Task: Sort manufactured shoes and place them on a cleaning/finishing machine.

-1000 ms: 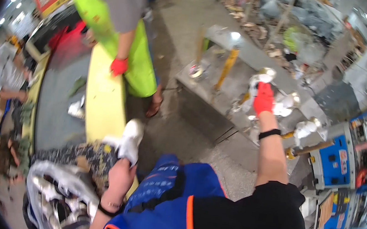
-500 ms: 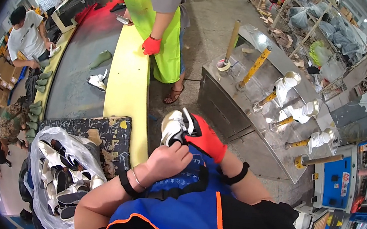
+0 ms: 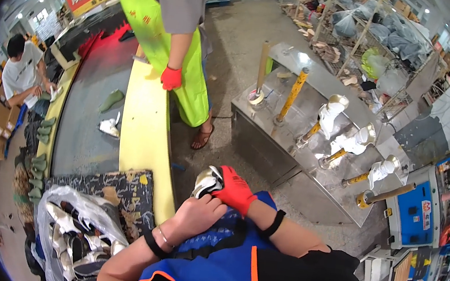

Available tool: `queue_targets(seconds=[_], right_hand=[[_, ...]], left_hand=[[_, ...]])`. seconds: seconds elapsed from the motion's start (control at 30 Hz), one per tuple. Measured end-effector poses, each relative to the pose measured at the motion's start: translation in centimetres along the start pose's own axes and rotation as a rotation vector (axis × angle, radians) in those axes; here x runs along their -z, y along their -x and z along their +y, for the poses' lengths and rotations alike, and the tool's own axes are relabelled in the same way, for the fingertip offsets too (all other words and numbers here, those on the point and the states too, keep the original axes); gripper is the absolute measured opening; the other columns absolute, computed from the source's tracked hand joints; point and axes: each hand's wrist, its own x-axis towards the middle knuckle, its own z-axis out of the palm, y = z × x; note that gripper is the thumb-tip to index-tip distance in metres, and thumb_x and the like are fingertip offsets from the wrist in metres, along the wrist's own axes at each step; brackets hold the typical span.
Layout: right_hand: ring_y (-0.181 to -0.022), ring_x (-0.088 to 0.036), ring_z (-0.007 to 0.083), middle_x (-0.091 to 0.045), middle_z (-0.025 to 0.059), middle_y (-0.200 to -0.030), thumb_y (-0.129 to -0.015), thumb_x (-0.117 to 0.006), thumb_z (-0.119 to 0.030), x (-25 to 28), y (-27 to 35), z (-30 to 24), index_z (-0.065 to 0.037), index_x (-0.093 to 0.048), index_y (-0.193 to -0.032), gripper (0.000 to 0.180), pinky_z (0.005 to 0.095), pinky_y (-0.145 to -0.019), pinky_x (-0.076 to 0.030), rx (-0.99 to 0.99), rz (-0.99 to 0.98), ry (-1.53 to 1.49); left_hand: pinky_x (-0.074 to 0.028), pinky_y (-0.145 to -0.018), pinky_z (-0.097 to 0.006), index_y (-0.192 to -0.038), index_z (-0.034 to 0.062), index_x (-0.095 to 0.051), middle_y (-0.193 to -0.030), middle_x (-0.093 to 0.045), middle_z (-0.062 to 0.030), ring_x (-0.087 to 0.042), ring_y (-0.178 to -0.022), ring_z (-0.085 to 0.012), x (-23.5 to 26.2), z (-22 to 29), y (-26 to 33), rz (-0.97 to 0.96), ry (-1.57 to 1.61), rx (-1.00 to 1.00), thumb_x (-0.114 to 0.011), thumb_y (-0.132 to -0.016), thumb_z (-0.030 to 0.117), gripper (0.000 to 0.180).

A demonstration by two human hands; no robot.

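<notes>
My right hand (image 3: 235,191), in a red glove, is wrapped round a white, black and metallic-gold shoe upper (image 3: 208,181) in front of my chest. My bare left hand (image 3: 200,216) has its fingers bent and pressed against the near edge of the same upper. What its fingertips pinch is partly hidden by the hand. To the left of my arm, a clear plastic bag (image 3: 55,198) holds several more white and dark shoe uppers (image 3: 77,249).
A conveyor (image 3: 84,123) with a yellow edge carries a green shoe last (image 3: 111,101) and a white upper (image 3: 110,127). Beside it stands a co-worker in a lime apron (image 3: 160,48). A metal table (image 3: 291,148) at right bears upright posts, several with white uppers on them.
The shoe upper has turned in my hands, and the pale strap that stuck up from it no longer shows. My left hand has moved slightly lower. The seated co-worker's hands have shifted.
</notes>
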Motion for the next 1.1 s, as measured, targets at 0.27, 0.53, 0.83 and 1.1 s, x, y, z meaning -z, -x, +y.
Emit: queue_targets(seconds=[0.27,0.53,0.83,1.1], right_hand=[[-0.102,-0.058,0.0354,-0.06,0.0184,-0.107,-0.069,-0.075,-0.019,15.9,-6.8,4.7,-0.005,-0.053,-0.112,0.05,0.0427,-0.088,-0.048,-0.07,0.564,0.078],[-0.097,-0.056,0.0348,-0.056,0.0149,-0.107,-0.07,-0.064,-0.007,27.9,-16.2,7.4,-0.009,-0.059,-0.104,0.034,0.0444,-0.077,-0.049,0.307,1.19,0.922],[-0.107,-0.058,0.0375,-0.061,0.0229,-0.113,-0.086,-0.056,-0.016,19.6,-33.0,32.1,-0.003,-0.062,-0.112,0.029,0.0436,-0.094,-0.047,0.543,0.904,0.615],[-0.113,-0.053,0.039,-0.059,0.0246,-0.116,-0.08,-0.062,-0.014,15.7,-46.2,25.7,0.001,-0.059,-0.114,0.038,0.0436,-0.1,-0.042,0.651,0.675,0.414]], left_hand=[[-0.039,-0.103,-0.051,-0.106,0.0111,-0.064,-0.136,-0.049,-0.0124,-0.047,-0.126,-0.0334,1.7,-2.0,0.9,-0.017,0.126,0.378,-0.072,-0.07,0.015,0.037],[-0.04,-0.097,-0.05,-0.097,0.0091,-0.065,-0.126,-0.05,-0.019,-0.047,-0.118,-0.0412,-1.3,-3.8,8.1,0.075,0.103,0.647,-0.076,-0.067,0.016,0.032],[-0.046,-0.092,-0.043,-0.095,0.0075,-0.067,-0.12,-0.058,-0.0155,-0.055,-0.111,-0.0345,0.8,-1.6,11.5,0.176,0.207,0.872,-0.071,-0.078,0.014,0.019],[-0.051,-0.074,-0.04,-0.086,0.007,-0.062,-0.092,-0.062,-0.0108,-0.06,-0.087,-0.0312,4.2,6.8,22.0,0.825,-0.022,1.424,-0.07,-0.075,0.007,0.013]])
